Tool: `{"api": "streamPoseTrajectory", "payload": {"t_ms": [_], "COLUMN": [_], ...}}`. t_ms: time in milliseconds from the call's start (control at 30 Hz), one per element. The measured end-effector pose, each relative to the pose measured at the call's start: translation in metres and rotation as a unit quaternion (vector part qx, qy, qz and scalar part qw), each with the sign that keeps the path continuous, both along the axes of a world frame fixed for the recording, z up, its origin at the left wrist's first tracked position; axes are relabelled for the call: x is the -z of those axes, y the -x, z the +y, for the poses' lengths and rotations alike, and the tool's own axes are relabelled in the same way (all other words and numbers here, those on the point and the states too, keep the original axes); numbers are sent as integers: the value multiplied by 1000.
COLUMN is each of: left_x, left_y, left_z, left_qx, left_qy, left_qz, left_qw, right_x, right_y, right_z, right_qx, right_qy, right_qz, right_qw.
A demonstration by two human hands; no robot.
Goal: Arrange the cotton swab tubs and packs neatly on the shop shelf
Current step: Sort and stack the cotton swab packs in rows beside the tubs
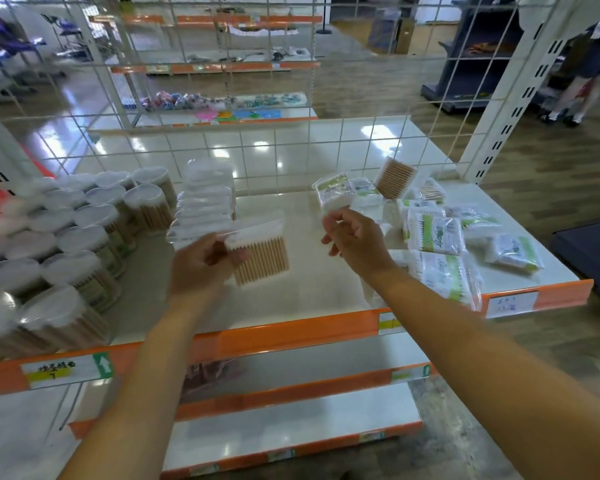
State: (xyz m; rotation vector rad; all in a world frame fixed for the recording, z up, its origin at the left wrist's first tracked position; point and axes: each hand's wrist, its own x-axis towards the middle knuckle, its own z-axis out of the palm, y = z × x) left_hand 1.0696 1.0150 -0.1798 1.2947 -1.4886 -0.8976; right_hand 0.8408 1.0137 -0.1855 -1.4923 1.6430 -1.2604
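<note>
Holding one pack in each hand, the person is mid-sort above the shelf [291, 299]. The left hand [201, 261] pinches a flat clear pack of wooden-stick swabs [260, 254] by its cotton end, its grip curled around the top edge; the right hand [354, 244] pinches a white plastic-stick pack [333, 194] by its lower edge, fingers curled.

To do this well, I would set each pack with its own kind: the wooden one onto the upright row of clear packs [205, 199] just beside the round tubs [84, 237], edges squared, labels facing forward. The soft film looks slippery and crinkly, so a pile could slump; standing packs tight against each other should hold them. The loose green-labelled packs [437, 237] lie scattered at the right, some overlapping, and need gathering next.
</note>
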Motion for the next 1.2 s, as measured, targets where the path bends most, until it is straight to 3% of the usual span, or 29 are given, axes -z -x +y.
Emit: {"api": "streamPoseTrajectory", "payload": {"t_ms": [233,467,733,967,1200], "left_x": [12,22,36,31,36], "left_y": [-51,-59,-71,-68,-67], "left_z": [-4,-1,-3,1,0], "left_qx": [-98,-75,-118,-46,-49], "left_qy": [-10,-5,8,-30,-23], "left_qz": [-31,-54,-77,-82,-120], "left_qw": [995,996,990,995,991], "right_x": [14,33,41,39,37], "right_y": [-26,-43,-43,-45,-46], "right_z": [-1,4,7,8,10], "right_qx": [-34,-36,-17,-18,-33], "right_qy": [-42,-61,-47,-39,-26], "right_qz": [23,-5,44,88,156], "right_qw": [998,997,998,995,987]}}
